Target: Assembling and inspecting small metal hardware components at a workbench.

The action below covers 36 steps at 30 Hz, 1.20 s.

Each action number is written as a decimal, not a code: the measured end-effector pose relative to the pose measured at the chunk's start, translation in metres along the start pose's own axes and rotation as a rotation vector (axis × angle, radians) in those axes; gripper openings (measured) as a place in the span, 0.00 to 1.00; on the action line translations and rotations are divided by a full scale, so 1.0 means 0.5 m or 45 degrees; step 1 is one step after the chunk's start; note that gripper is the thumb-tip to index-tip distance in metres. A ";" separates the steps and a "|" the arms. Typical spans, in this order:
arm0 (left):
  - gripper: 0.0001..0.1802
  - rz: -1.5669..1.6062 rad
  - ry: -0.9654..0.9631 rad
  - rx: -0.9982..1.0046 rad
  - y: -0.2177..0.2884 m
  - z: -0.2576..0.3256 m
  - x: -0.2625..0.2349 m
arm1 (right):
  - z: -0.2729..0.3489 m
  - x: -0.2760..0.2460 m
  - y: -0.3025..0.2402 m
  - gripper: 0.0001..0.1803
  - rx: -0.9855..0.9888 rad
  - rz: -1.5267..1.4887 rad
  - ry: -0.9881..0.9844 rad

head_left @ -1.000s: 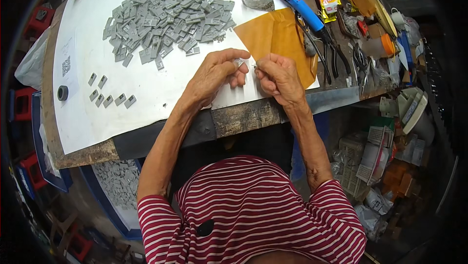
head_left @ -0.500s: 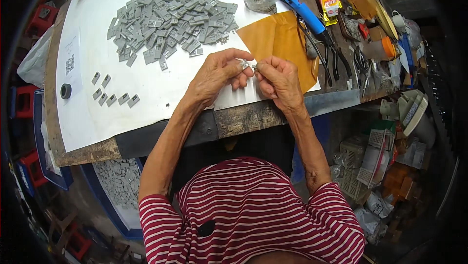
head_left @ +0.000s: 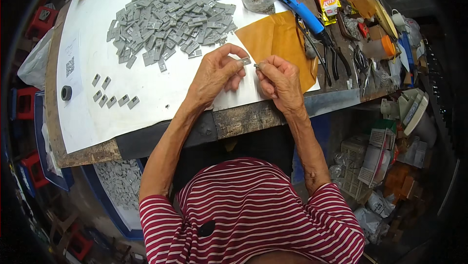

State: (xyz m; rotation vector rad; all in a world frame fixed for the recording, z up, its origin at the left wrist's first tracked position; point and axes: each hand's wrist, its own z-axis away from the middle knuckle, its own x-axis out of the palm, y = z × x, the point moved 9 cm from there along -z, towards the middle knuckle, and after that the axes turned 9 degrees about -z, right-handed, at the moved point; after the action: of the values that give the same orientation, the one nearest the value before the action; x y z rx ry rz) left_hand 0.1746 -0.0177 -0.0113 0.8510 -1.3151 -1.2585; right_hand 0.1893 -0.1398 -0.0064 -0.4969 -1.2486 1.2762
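Between the thumb and forefinger of my left hand [head_left: 217, 71] is a small grey rectangular piece [head_left: 245, 61], its end pointing toward my other hand. My right hand [head_left: 280, 76] pinches a tiny dark metal part [head_left: 257, 66], mostly hidden by the fingertips, a short gap from the grey piece. Both hands are above the front edge of the white sheet [head_left: 161, 96]. Beyond them rises a large heap of similar grey pieces [head_left: 170, 15]. Several more grey pieces [head_left: 111, 101] lie in a loose group at the left, each with a dark spot.
A brown envelope [head_left: 278, 40] lies right of the heap, with a blue corded tool [head_left: 304, 13] alongside. Pliers [head_left: 336, 62] and a snack packet [head_left: 326, 1] are farther right. A black ring [head_left: 66, 92] sits at the left. Below the table, a blue tray [head_left: 105, 205] holds grey pieces.
My left hand has risen slightly and turned, so the grey piece sticks out more plainly from its fingertips. The gap to my right fingertips shows more clearly; my right hand is nearly still.
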 end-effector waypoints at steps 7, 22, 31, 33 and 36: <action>0.09 -0.139 0.079 0.048 0.015 0.004 -0.004 | 0.001 0.000 -0.013 0.06 -0.093 -0.029 -0.006; 0.12 -0.080 0.154 0.111 0.016 0.001 0.002 | 0.004 -0.006 -0.017 0.06 -0.187 0.134 0.076; 0.12 -0.103 0.166 0.113 0.014 0.003 0.006 | 0.000 -0.012 0.000 0.07 -0.116 0.132 0.045; 0.12 -0.100 0.142 0.121 0.015 0.003 0.009 | 0.000 -0.013 0.002 0.07 -0.106 0.134 0.040; 0.11 -0.117 0.130 0.119 0.016 0.002 0.010 | 0.000 -0.013 0.002 0.07 -0.094 0.133 0.048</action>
State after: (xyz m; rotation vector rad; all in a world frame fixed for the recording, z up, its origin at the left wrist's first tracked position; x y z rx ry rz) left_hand 0.1741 -0.0207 -0.0024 1.0389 -1.2733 -1.2154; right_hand 0.1901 -0.1450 -0.0100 -0.6434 -1.2551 1.3055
